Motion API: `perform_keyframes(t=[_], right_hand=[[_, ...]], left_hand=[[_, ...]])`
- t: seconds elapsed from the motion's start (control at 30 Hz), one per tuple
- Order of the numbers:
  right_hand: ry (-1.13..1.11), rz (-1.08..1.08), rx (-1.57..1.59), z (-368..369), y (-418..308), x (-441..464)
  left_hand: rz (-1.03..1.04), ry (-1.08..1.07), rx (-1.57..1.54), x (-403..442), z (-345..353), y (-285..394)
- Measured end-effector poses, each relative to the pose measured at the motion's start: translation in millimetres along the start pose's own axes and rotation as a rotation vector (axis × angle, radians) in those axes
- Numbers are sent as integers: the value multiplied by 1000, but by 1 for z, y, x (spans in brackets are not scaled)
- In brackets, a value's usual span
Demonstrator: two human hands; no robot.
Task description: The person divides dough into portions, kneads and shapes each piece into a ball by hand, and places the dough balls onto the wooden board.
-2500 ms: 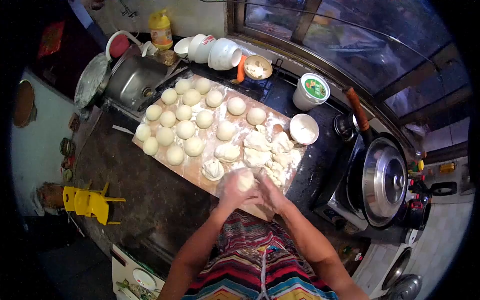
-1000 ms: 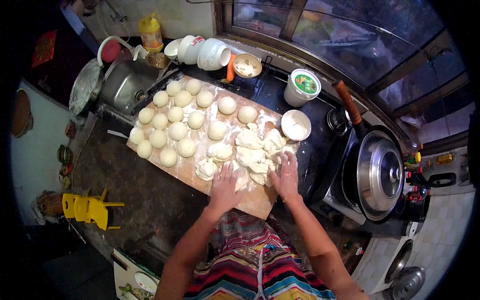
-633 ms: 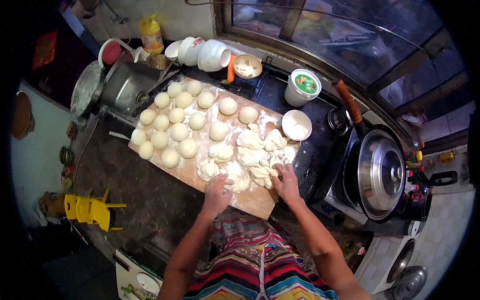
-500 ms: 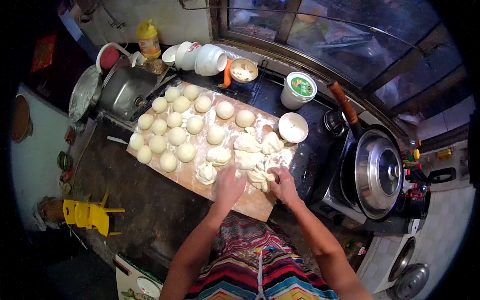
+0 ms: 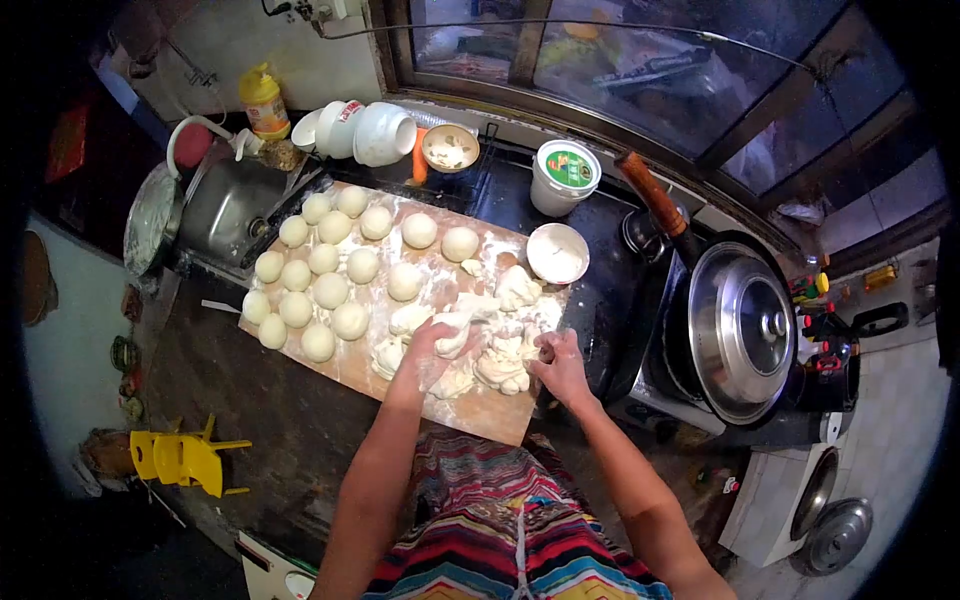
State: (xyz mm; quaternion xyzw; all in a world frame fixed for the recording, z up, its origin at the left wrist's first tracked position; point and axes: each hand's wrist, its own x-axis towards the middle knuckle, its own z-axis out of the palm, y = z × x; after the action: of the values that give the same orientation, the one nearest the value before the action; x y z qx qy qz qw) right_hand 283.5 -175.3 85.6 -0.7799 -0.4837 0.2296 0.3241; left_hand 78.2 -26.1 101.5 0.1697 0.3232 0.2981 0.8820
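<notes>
My left hand (image 5: pixel 425 358) is closed around a piece of dough (image 5: pixel 462 322) above the floured wooden board (image 5: pixel 385 220). Below and to its right lies a rough lump of dough (image 5: pixel 503 365). At the lump's right edge my right hand (image 5: pixel 562 366) has its fingers drawn together in a pinch; what they hold, if anything, is too small to make out. Other uneven dough pieces (image 5: pixel 517 288) rest around the hands. Several smooth round dough balls (image 5: pixel 330 290) cover the left and back of the board.
A bowl of flour (image 5: pixel 558 254) sits at the board's right corner. Behind it stands a white lidded tub (image 5: pixel 566 178). To the right is a large lidded wok (image 5: pixel 742 320) on the stove. White bowls (image 5: pixel 370 134) lie at the back, with a sink (image 5: pixel 225 210) at left.
My left hand has moved left and now holds a dough piece raised off the board. My right hand stays by the dough lump. The whole view has shifted slightly.
</notes>
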Motion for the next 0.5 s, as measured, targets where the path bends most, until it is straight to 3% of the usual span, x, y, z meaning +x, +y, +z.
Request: perform_keyframes(t=[0.13,0.23,0.3,0.37,0.43,0.5], right_hand=[[-55,-133,32,13,-3,6],[-180,-163,17,7,-11,5],[-315,-173,29,-5,-17,6],[-522,-47,192,-34,-41,10],[-644,21,391,-47,-43,14],[-555,15,293,-52,-49,18]], left_hand=[[218,20,218,-7,9,13],[145,168,814,8,-8,20],[108,11,272,-9,2,29],[24,-109,-211,-16,-6,26],[-46,-165,-251,-28,-20,24],[-106,-110,-375,-42,-12,20]])
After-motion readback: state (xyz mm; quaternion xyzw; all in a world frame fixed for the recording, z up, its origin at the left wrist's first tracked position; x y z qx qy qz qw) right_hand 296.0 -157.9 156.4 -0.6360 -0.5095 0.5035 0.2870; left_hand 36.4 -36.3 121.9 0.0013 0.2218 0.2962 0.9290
